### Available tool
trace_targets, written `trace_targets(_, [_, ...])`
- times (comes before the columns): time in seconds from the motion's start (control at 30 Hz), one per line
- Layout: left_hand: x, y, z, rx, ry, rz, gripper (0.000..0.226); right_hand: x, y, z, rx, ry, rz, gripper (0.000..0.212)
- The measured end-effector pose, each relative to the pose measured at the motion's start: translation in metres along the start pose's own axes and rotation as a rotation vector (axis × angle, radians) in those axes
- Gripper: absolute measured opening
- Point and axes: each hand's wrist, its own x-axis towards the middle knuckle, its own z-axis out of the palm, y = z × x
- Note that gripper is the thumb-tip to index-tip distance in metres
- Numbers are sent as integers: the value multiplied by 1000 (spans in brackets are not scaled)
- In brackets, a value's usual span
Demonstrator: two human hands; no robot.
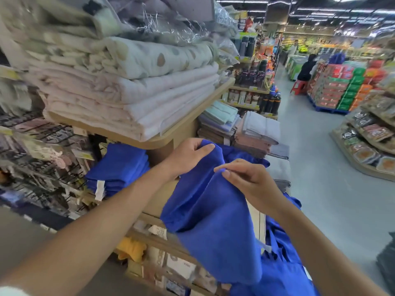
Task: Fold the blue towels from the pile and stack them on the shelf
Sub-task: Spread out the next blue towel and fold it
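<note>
Towel [213, 221] bright blue, hanging limp, seemingly doubled

Blurred hanging goods [42, 146] at 9 o'clock, blue towel pile [282, 274] at 5 o'clock cut by the bottom edge, box labels [179, 268] at 6 o'clock unreadable

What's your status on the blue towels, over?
Left hand and right hand pinch blue towel at top edge, hanging unfolded. Folded blue stack at left. Nothing seen blocking it.
</note>
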Motion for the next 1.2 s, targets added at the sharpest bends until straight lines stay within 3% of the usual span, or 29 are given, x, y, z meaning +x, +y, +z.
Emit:
trace_targets(0.23, [-22, 47, 9, -243, -118, -61, 33, 30, -29, -8, -53, 280, -171, 24])
trace_targets(0.4, [-33, 69, 19, -237, -116, -67, 64, 36, -34, -19, -216, 395, -211, 5])
trace_targets(0.53, [-39, 85, 20, -91, -112, 60, 39, 39, -35, -28, -305, 477, -253, 12])
trace_targets(0.67, [-39, 99, 18, 2, -98, 124, 39, 43, -39, -42, -130, 284, -245, 15])
trace_targets(0.73, [-37, 107, 16, 181, -45, 208, 44, 42, -40, -50, -43, 173, -189, 8])
trace_targets(0.83, [-31, 117, 11, 449, 82, 381, 43, 41, -38, -58, -63, 140, -185, 8])
trace_targets(1.2, [-30, 150, -9, 394, 98, 429, 37, 51, -59, -64, 157, -13, -261, 16])
